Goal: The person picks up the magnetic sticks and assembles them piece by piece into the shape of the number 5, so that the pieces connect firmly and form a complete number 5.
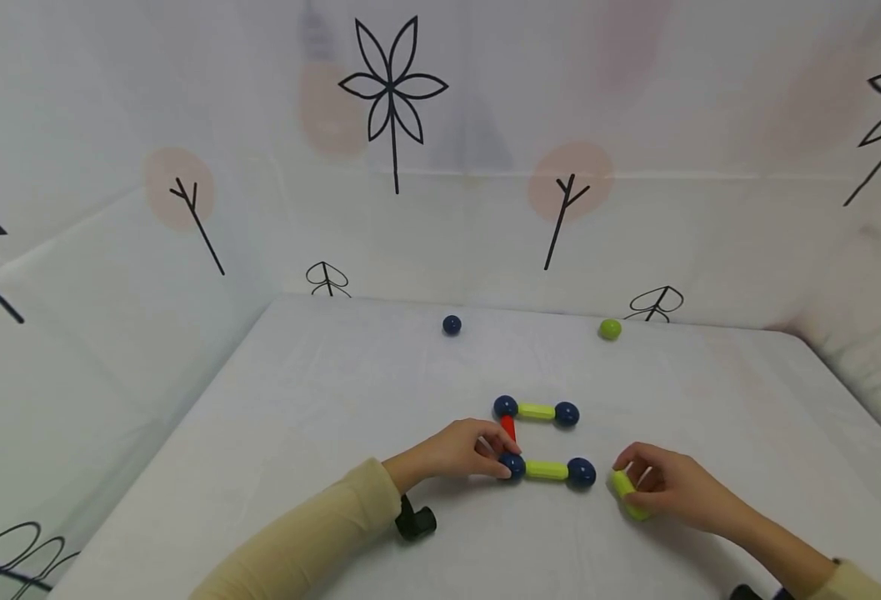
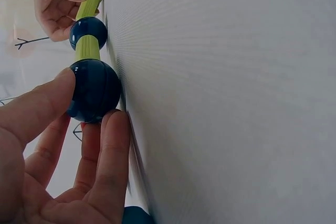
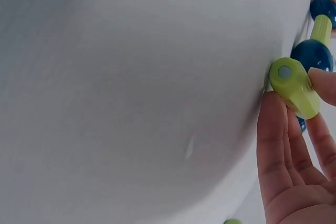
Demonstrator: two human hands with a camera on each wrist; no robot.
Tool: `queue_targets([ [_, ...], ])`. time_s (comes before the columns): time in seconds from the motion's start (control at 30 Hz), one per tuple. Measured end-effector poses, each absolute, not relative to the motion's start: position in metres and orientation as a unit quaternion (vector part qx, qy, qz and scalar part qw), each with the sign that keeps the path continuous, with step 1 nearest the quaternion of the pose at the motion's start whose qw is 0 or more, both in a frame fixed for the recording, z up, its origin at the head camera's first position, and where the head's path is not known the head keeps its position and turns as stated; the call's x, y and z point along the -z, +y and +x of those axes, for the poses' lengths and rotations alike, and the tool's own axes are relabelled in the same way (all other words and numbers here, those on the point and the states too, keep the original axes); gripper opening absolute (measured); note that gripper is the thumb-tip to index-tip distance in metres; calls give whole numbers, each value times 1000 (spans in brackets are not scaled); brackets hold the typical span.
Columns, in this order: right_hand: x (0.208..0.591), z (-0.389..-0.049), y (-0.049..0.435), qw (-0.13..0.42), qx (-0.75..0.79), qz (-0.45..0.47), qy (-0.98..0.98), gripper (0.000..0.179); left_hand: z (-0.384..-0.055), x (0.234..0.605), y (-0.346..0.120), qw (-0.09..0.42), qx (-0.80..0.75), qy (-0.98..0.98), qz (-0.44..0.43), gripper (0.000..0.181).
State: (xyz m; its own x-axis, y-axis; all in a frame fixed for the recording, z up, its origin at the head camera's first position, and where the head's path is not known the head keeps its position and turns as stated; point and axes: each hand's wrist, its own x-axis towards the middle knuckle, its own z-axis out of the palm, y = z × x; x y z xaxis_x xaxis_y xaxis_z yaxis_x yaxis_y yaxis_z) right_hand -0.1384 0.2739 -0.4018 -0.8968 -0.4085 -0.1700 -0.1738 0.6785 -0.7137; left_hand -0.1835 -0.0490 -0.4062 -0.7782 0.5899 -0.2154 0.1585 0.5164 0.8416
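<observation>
A C-shaped figure of magnetic balls and rods lies on the white table. Two yellow-green rods, the far one (image 1: 536,412) and the near one (image 1: 546,471), each run between dark blue balls. A red rod (image 1: 508,427) links their left ends. My left hand (image 1: 464,450) pinches the near-left blue ball (image 2: 95,90) between thumb and fingers. To the right of the near-right ball (image 1: 581,472), my right hand (image 1: 676,487) holds a loose yellow-green rod (image 3: 296,90) by thumb and fingertips. Its end shows a round grey metal spot. That rod stands apart from the ball in the head view.
At the back of the table lie a single blue ball (image 1: 451,325) and a green ball (image 1: 610,329). Below the left forearm sits a black object (image 1: 415,521), partly hidden by the sleeve. Patterned white cloth walls (image 1: 440,225) enclose the table's back and sides.
</observation>
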Motion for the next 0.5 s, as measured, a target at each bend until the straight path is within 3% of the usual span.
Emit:
queue_targets([
  [0.5,404,-135,248,259,457,-103,844,64,-183,406,-49,247,-436,836,222,22],
])
